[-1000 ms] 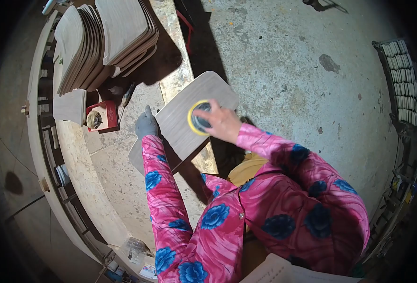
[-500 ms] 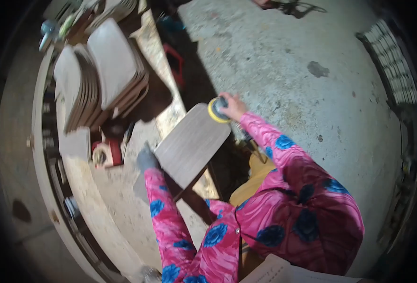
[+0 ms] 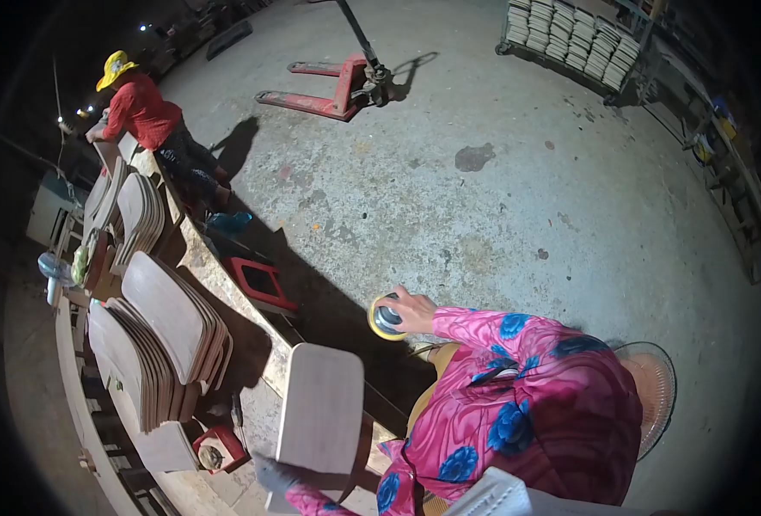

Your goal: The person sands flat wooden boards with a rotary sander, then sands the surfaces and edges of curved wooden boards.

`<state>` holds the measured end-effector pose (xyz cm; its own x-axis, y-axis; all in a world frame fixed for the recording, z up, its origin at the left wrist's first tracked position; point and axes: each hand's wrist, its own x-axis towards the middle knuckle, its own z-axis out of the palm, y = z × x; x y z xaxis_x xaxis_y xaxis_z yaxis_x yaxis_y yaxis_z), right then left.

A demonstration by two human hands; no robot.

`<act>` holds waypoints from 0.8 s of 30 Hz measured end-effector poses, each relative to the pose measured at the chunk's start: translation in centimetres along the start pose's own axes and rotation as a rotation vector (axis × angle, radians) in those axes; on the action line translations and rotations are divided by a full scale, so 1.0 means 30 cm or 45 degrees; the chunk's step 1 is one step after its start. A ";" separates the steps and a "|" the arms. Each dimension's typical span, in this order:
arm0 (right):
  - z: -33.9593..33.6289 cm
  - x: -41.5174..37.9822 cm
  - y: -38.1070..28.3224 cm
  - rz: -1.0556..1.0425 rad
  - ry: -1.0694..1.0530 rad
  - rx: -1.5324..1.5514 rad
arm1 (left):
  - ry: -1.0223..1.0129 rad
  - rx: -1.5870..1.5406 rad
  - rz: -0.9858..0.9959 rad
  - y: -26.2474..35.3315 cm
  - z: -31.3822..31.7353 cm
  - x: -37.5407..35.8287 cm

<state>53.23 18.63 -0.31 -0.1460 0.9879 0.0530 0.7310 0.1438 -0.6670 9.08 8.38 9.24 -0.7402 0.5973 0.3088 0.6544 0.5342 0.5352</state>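
Note:
My right hand [image 3: 411, 310] is wrapped around a round sander [image 3: 386, 316] with a dark top and a yellow rim. It holds the sander off the bench, to the right of a curved wooden panel [image 3: 322, 404] and apart from it. The panel, pale with rounded corners, lies over the near bench edge. My left hand [image 3: 276, 475], in a grey glove, grips the panel's lower left edge; its fingers are blurred and partly hidden. Close by on the bench, left of the panel, sits a red tray [image 3: 219, 451] with a round object in it.
Stacks of curved panels [image 3: 140, 361] stand on the bench [image 3: 256, 331] at left. A red stool [image 3: 260, 282] is beside it. Farther off are a person [image 3: 144, 116] in a yellow hat, a red pallet jack [image 3: 342, 90] and a loaded rack [image 3: 570, 39]. A fan [image 3: 656, 387] stands behind me.
My right hand has lifted the sander off the panel's far corner and away to the right. The panel has turned more upright in view. My head has tilted up, showing more floor and a person.

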 end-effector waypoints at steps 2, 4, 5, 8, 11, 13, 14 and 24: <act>-0.019 -0.042 0.006 -0.001 -0.010 -0.025 | -0.023 0.000 -0.253 -0.285 -0.083 0.104; -0.029 -0.070 -0.005 0.020 -0.039 -0.045 | -0.131 0.080 -0.257 -0.373 -0.237 0.077; -0.032 -0.077 -0.015 0.006 -0.042 -0.053 | 0.001 0.293 -0.200 -0.415 -0.255 0.056; -0.035 -0.119 -0.044 -0.031 -0.107 -0.063 | 0.387 0.941 -0.027 -0.563 -0.312 -0.023; -0.027 -0.129 -0.109 -0.207 -0.102 -0.016 | 0.654 1.419 -0.015 -0.875 -0.405 -0.179; -0.038 -0.148 -0.169 -0.123 -0.216 -0.030 | 0.410 1.031 -0.285 -1.181 -0.333 -0.246; -0.004 -0.159 -0.165 -0.236 -0.129 -0.011 | 0.459 1.497 -0.087 -1.297 -0.277 -0.255; -0.007 -0.383 -0.265 -0.524 -0.312 0.014 | 0.375 0.738 -0.552 -1.112 -0.237 -0.250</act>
<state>49.24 6.14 4.54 -0.5757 0.8059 0.1381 0.5727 0.5180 -0.6354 -8.30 -18.17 -5.35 -0.9057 0.1235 0.4054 0.2136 0.9593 0.1850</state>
